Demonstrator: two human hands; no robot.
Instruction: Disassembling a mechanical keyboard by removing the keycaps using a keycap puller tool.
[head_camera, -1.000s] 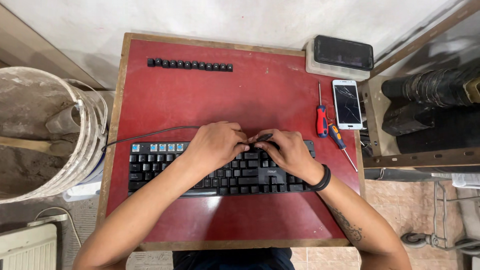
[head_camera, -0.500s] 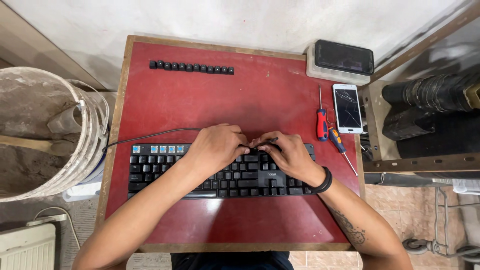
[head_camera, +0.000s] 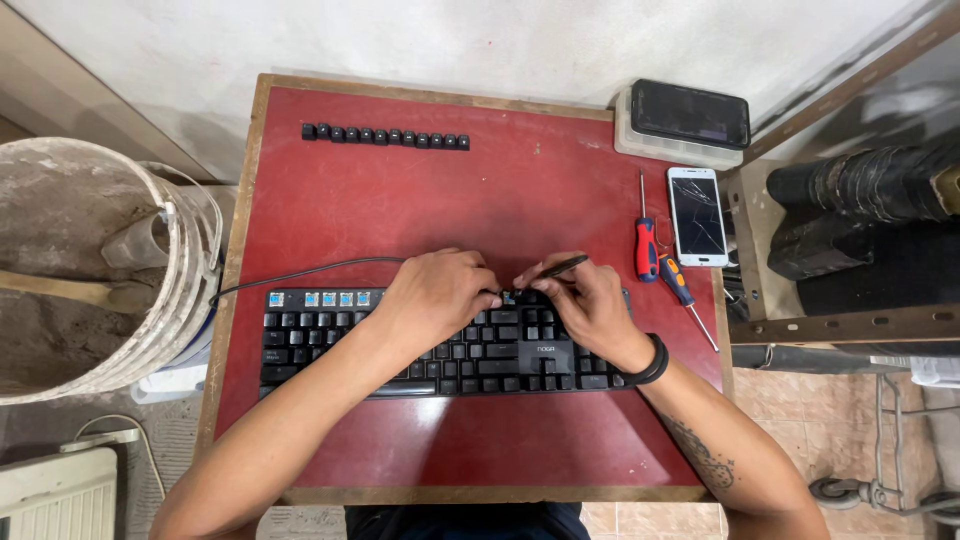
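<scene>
Resting on the black keyboard, both hands meet over its top row, much as they did half a second and a full second back. The left hand lies palm-down with its fingers curled onto the keys near the middle of the top row; whether it pinches anything under those fingertips cannot be told. The right hand closes its thumb and forefinger around a thin dark tool, whose free end sticks up and to the right while its tip meets the keyboard just beside the left fingertips. Compared with the earlier pictures, the tool now stands out more clearly above the knuckles and is tilted a little further right; the hands themselves have hardly shifted.

The keyboard sits on the near half of the red table, its cable running off to the left edge. Several key sockets at the top left show bare blue switches. A row of loose black keycaps lies at the far side, unchanged. Two screwdrivers and a white phone with a cracked screen lie to the right, in the same places as before.
</scene>
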